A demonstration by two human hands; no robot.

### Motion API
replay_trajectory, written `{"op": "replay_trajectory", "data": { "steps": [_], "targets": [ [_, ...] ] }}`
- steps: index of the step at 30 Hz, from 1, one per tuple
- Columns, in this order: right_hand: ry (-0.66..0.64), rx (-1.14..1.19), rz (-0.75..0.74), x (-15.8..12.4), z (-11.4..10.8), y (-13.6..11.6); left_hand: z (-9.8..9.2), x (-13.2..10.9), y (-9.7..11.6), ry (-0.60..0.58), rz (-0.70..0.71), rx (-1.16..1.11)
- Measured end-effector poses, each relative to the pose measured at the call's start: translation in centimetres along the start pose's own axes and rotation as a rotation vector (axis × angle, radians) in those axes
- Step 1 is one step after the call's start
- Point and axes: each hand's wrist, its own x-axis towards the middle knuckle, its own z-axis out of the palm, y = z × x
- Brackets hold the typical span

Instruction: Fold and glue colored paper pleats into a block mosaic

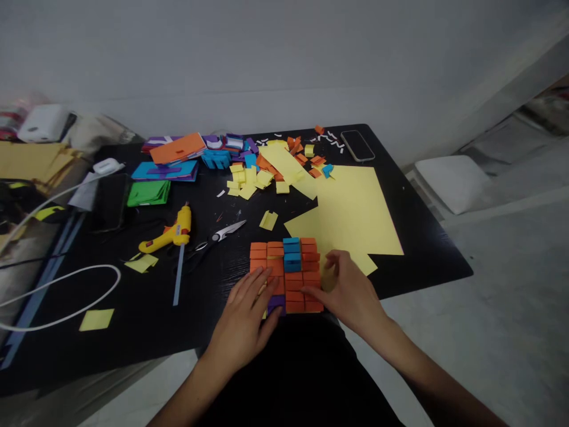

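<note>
At the table's front edge lies a panel of folded paper flaps point(294, 281), mostly orange, with blue flaps at its top middle and a purple one near the bottom. My left hand point(242, 314) rests on the panel's left part, fingers stretched out and covering some flaps. At the right edge, the thumb of my right hand point(349, 293) touches the orange flaps. Its other fingers are bent and stand apart from the thumb, with no object visible between them. Just beyond the panel lies a folded yellow paper piece point(268, 220).
Left of the panel are scissors point(217, 236) and a yellow glue gun point(171, 231) with a glue stick. Large yellow paper point(360, 207) spreads at right, below a phone point(357, 146). Coloured paper pieces heap at the back. A white cable point(89, 273) loops at left.
</note>
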Motion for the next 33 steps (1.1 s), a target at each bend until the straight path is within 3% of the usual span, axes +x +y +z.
{"op": "replay_trajectory", "data": {
  "steps": [5,9,16,33],
  "targets": [
    [0.010,-0.130,-0.404,1.3,-0.2,-0.4,0.0,-0.1,0.0,-0.005,-0.004,-0.005],
    [-0.088,-0.270,-0.566,1.4,1.5,-0.9,-0.1,0.0,0.0,-0.013,-0.011,-0.007],
    [-0.141,-0.330,-0.567,-0.4,3.9,-0.2,-0.1,0.0,0.1,-0.020,-0.020,-0.020],
    [-0.146,-0.313,-0.554,0.1,4.1,-0.1,-0.3,0.1,0.1,-0.018,-0.022,-0.014]
  ]
}}
